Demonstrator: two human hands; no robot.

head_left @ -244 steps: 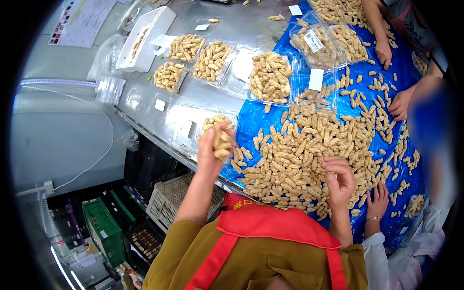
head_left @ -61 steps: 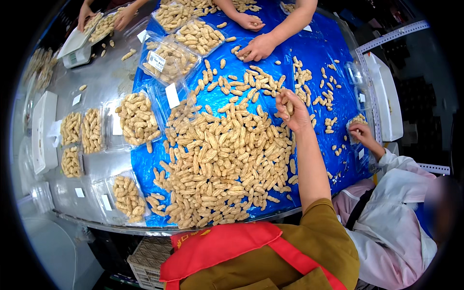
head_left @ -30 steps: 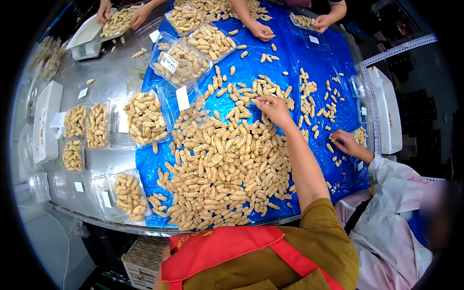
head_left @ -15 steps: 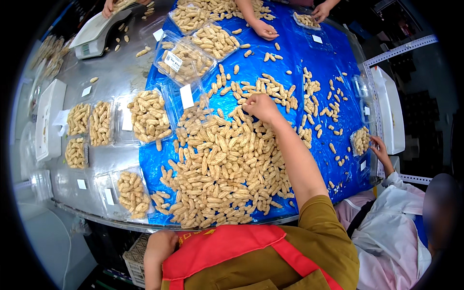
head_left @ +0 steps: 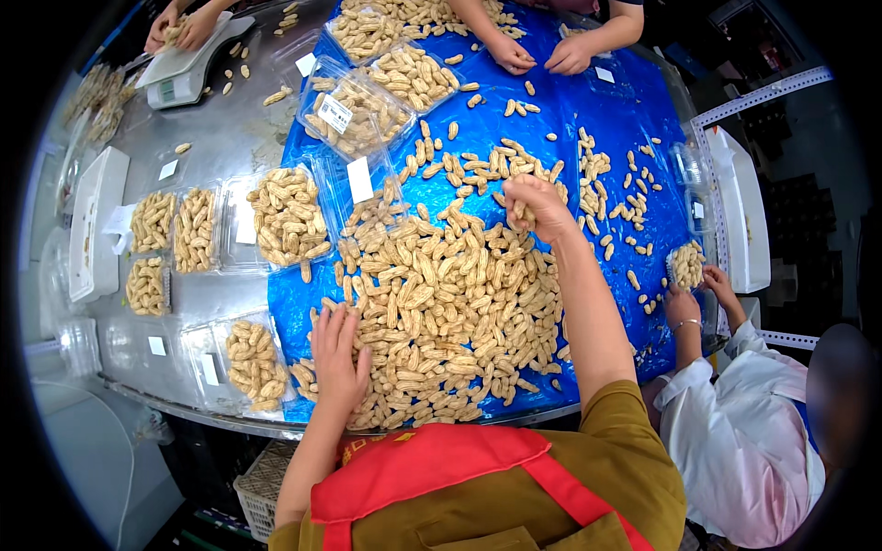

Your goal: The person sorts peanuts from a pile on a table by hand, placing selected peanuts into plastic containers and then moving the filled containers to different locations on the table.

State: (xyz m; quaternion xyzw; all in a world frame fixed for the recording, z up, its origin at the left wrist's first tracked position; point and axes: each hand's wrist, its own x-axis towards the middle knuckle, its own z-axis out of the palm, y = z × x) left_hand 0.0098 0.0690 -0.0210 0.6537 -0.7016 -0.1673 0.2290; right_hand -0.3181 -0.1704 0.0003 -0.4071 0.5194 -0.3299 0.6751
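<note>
A large heap of unshelled peanuts is spread over the blue plastic sheet in front of me. My left hand lies on the heap's left edge, fingers stretched and touching the peanuts. Over the heap's far right side, my right hand is closed, with peanuts showing in its grip. Left of the heap stands an open clear plastic box filled with peanuts. Farther up, another filled clear box sits across the sheet's edge.
Stacked peanut boxes stand at the far middle. A white scale is at the far left, with a co-worker's hands over it. White trays flank the table. Other people's hands work across from me and at right.
My left hand has come up from the table's edge onto the heap. My right hand has shifted slightly right and now shows peanuts in it. Co-workers' hands have moved too.
</note>
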